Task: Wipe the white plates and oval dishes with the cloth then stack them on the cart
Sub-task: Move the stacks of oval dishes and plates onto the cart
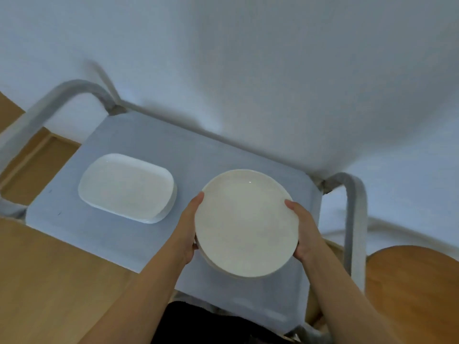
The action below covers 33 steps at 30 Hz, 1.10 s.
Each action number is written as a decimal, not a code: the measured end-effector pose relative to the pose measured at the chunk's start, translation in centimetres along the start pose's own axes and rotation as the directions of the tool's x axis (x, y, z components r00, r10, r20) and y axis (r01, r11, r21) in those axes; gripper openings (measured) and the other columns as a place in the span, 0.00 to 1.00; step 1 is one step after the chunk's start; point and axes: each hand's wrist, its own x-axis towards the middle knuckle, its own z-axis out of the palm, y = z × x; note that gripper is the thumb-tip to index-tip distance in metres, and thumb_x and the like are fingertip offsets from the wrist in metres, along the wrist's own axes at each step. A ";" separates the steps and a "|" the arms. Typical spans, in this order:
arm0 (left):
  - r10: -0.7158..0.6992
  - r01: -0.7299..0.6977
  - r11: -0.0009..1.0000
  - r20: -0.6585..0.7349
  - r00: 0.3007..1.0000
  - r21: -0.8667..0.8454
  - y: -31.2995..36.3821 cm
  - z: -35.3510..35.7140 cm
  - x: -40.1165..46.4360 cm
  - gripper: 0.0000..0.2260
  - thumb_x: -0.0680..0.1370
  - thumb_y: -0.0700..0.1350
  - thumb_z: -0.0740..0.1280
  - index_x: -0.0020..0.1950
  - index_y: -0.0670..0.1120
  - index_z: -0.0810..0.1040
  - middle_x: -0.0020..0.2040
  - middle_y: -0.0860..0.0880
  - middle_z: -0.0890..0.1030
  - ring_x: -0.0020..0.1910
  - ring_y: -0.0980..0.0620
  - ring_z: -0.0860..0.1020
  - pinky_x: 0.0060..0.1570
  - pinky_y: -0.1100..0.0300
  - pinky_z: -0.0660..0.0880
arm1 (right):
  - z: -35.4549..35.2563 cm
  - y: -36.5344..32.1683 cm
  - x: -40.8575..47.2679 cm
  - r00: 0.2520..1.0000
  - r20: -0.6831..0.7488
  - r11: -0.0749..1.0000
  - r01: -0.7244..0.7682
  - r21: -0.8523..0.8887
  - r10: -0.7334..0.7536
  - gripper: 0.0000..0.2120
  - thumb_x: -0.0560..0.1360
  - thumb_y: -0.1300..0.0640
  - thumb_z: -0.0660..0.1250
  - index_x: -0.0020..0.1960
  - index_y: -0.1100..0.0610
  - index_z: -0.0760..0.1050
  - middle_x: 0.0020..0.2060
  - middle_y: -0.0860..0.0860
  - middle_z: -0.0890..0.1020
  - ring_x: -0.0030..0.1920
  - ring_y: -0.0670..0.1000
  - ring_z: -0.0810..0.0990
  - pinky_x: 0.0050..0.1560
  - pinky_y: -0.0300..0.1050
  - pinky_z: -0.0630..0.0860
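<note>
We see the round white plate (246, 223) over the right half of the grey cart (139, 142) top, with our left hand (187, 232) gripping its rim at nine o'clock and our right hand (304, 232) gripping it at three o'clock, thumbs hooked over the edge. More plate rims show just beneath it at seven o'clock. The stack of oval dishes (126, 187) rests on the cart at ten o'clock from the plate, apart from it.

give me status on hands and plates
Left hand and right hand grip round plates over cart. Oval dishes stacked alongside. Nothing in the way.
</note>
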 end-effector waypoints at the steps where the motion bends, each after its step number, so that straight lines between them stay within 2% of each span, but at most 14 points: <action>1: 0.002 -0.002 1.000 0.018 1.000 0.013 0.2 -0.1 0.7 0.14 0.75 0.65 0.58 0.52 0.60 0.76 0.49 0.51 0.83 0.49 0.47 0.79 0.45 0.51 0.74 | 0.1 0.2 0.6 1.000 -0.017 1.000 -0.012 0.005 0.012 0.12 0.76 0.50 0.63 0.54 0.56 0.77 0.38 0.55 0.85 0.43 0.58 0.81 0.39 0.49 0.77; 5: 0.025 -0.030 0.998 0.071 0.997 0.062 0.8 -0.2 3.0 0.13 0.78 0.62 0.56 0.50 0.60 0.77 0.40 0.56 0.85 0.40 0.53 0.82 0.40 0.55 0.76 | 0.3 0.8 2.1 0.998 -0.058 0.999 -0.028 0.033 0.030 0.14 0.74 0.50 0.64 0.57 0.55 0.76 0.40 0.55 0.85 0.43 0.58 0.82 0.37 0.49 0.79; 8: 0.037 -0.041 0.998 0.105 0.994 0.045 0.6 -0.3 4.1 0.13 0.80 0.59 0.56 0.52 0.58 0.78 0.43 0.56 0.85 0.44 0.53 0.82 0.42 0.55 0.76 | 0.3 1.1 2.6 0.997 -0.073 0.998 -0.036 0.057 0.040 0.17 0.68 0.51 0.67 0.55 0.56 0.77 0.40 0.55 0.85 0.39 0.58 0.84 0.33 0.50 0.79; 10: 0.048 -0.051 0.998 0.124 0.991 0.026 0.4 -0.4 4.4 0.13 0.80 0.57 0.56 0.53 0.56 0.79 0.45 0.56 0.85 0.44 0.56 0.83 0.41 0.56 0.76 | 0.3 1.3 2.8 0.994 -0.095 0.996 -0.042 0.080 0.050 0.15 0.70 0.52 0.66 0.54 0.56 0.77 0.39 0.55 0.85 0.37 0.57 0.84 0.33 0.50 0.79; 14: 0.047 -0.054 0.998 0.143 0.989 0.045 0.5 -0.3 4.7 0.14 0.81 0.55 0.55 0.52 0.55 0.79 0.44 0.56 0.85 0.42 0.58 0.83 0.42 0.55 0.76 | 0.4 1.3 2.8 0.990 -0.131 0.997 -0.045 0.069 0.054 0.14 0.72 0.51 0.65 0.55 0.55 0.77 0.40 0.55 0.85 0.42 0.58 0.82 0.40 0.50 0.78; 18: 0.045 -0.061 0.992 0.145 0.988 0.108 1.3 -1.0 4.4 0.13 0.81 0.55 0.56 0.48 0.53 0.79 0.38 0.55 0.85 0.36 0.58 0.82 0.36 0.59 0.77 | 0.9 0.8 1.9 0.984 -0.177 0.998 -0.036 -0.054 0.026 0.11 0.76 0.50 0.64 0.54 0.55 0.77 0.45 0.54 0.85 0.44 0.55 0.82 0.42 0.49 0.77; 19: 0.069 -0.087 0.987 0.134 0.989 0.138 1.8 -1.2 4.2 0.12 0.81 0.53 0.57 0.48 0.52 0.79 0.38 0.55 0.84 0.37 0.59 0.82 0.36 0.62 0.77 | 1.0 0.5 1.6 0.978 -0.209 0.993 -0.008 -0.121 -0.018 0.11 0.77 0.50 0.63 0.55 0.55 0.77 0.48 0.54 0.84 0.47 0.54 0.81 0.45 0.49 0.77; 20: 0.117 -0.139 0.973 0.130 0.985 0.183 2.5 -1.3 4.1 0.11 0.81 0.51 0.58 0.51 0.49 0.79 0.42 0.54 0.85 0.43 0.57 0.82 0.40 0.63 0.77 | 1.0 0.2 1.2 0.967 -0.240 0.979 0.036 -0.203 -0.085 0.12 0.77 0.50 0.63 0.56 0.55 0.75 0.52 0.54 0.82 0.49 0.53 0.80 0.49 0.50 0.76; 22: 0.242 -0.279 0.886 0.143 0.960 0.370 3.9 -0.9 3.9 0.14 0.80 0.48 0.61 0.64 0.45 0.75 0.60 0.48 0.79 0.61 0.50 0.76 0.58 0.58 0.71 | 0.8 -0.4 -0.3 0.931 -0.274 0.922 0.130 -0.363 -0.239 0.13 0.78 0.50 0.62 0.60 0.54 0.72 0.58 0.50 0.77 0.54 0.48 0.76 0.56 0.47 0.71; 23: 0.311 -0.346 0.807 0.153 0.938 0.479 4.7 -0.5 3.7 0.18 0.79 0.49 0.63 0.68 0.45 0.72 0.65 0.48 0.75 0.65 0.48 0.72 0.62 0.56 0.67 | 0.6 -0.6 -1.2 0.912 -0.281 0.900 0.170 -0.402 -0.298 0.15 0.78 0.51 0.62 0.63 0.53 0.71 0.58 0.48 0.76 0.56 0.47 0.75 0.58 0.46 0.70; 26: 0.501 -0.554 0.546 0.285 0.817 0.628 6.1 2.2 1.6 0.20 0.76 0.50 0.68 0.67 0.47 0.73 0.65 0.49 0.75 0.64 0.47 0.72 0.63 0.57 0.65 | -0.6 -1.1 -4.7 0.858 -0.303 0.870 0.276 -0.408 -0.414 0.10 0.78 0.54 0.63 0.58 0.52 0.75 0.53 0.47 0.80 0.55 0.47 0.78 0.55 0.43 0.73; 29: 0.546 -0.724 0.290 0.512 0.662 0.626 5.4 6.1 -1.4 0.20 0.75 0.51 0.70 0.65 0.47 0.75 0.64 0.49 0.75 0.65 0.49 0.70 0.65 0.58 0.61 | -2.9 -0.8 -8.2 0.807 -0.366 0.870 0.332 -0.366 -0.462 0.07 0.77 0.56 0.64 0.54 0.52 0.77 0.46 0.48 0.83 0.47 0.44 0.81 0.46 0.38 0.77; 30: 0.545 -0.764 0.237 0.569 0.616 0.600 4.9 7.5 -2.6 0.20 0.75 0.51 0.69 0.64 0.47 0.75 0.64 0.50 0.75 0.66 0.49 0.69 0.66 0.60 0.60 | -4.0 -0.5 -9.4 0.785 -0.402 0.872 0.347 -0.345 -0.471 0.06 0.77 0.56 0.65 0.53 0.53 0.78 0.44 0.48 0.84 0.44 0.44 0.81 0.43 0.36 0.77; 33: 0.460 -0.845 0.196 0.714 0.528 0.498 2.4 11.7 -6.0 0.19 0.76 0.49 0.68 0.66 0.47 0.74 0.65 0.52 0.75 0.65 0.53 0.70 0.61 0.66 0.58 | -8.3 1.3 -12.9 0.695 -0.527 0.872 0.382 -0.305 -0.489 0.06 0.77 0.58 0.64 0.50 0.54 0.79 0.42 0.51 0.83 0.42 0.48 0.79 0.43 0.40 0.76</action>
